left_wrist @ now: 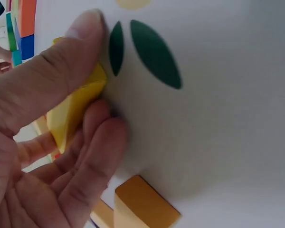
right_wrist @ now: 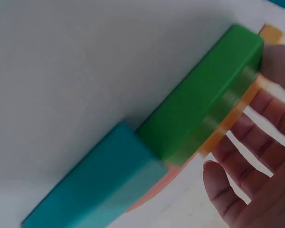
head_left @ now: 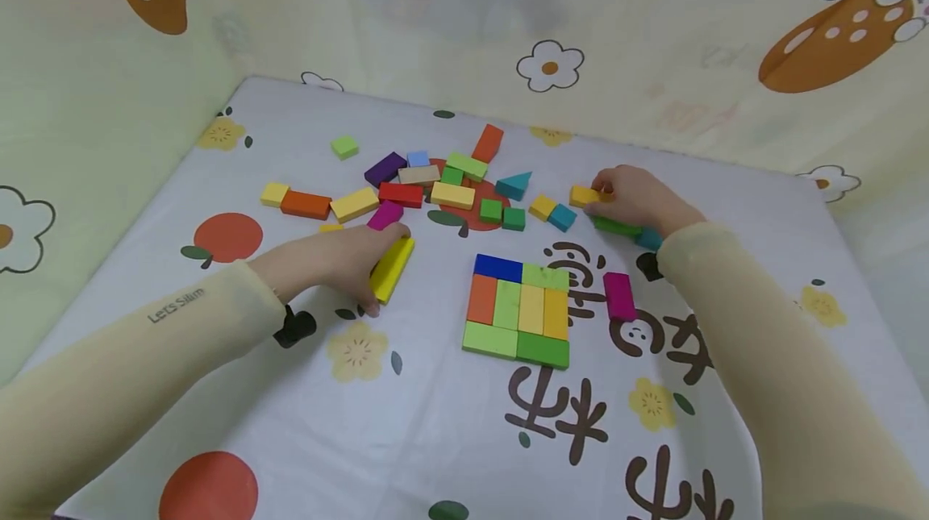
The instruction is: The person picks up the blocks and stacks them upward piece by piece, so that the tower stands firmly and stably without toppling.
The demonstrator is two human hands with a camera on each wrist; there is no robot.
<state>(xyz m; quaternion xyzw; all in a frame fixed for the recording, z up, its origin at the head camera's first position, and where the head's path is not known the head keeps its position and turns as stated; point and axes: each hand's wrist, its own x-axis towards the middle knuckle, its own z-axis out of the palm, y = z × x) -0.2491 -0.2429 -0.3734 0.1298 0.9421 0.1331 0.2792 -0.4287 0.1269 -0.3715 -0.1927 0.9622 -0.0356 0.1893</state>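
Note:
In the head view my left hand (head_left: 337, 262) grips a long yellow block (head_left: 393, 272) on the table, with the thumb on one side and fingers on the other. The left wrist view shows that yellow block (left_wrist: 69, 114) between thumb and curled fingers. On the right, my right hand (head_left: 640, 196) pinches the end of a yellow-orange block (head_left: 583, 196). Beneath it lie a green block (head_left: 617, 226) and a teal block (head_left: 648, 239), end to end. In the right wrist view the fingers (right_wrist: 256, 137) are beside the green block (right_wrist: 204, 95); their tips are partly hidden.
A flat rectangle of coloured blocks (head_left: 506, 306) lies mid-table between the hands. A magenta block (head_left: 619, 297) lies to its right. Behind are several loose blocks, including a red block (head_left: 401, 195), a purple block (head_left: 385, 169) and a teal triangle (head_left: 514, 185). A patterned cloth (head_left: 435, 423) covers the table.

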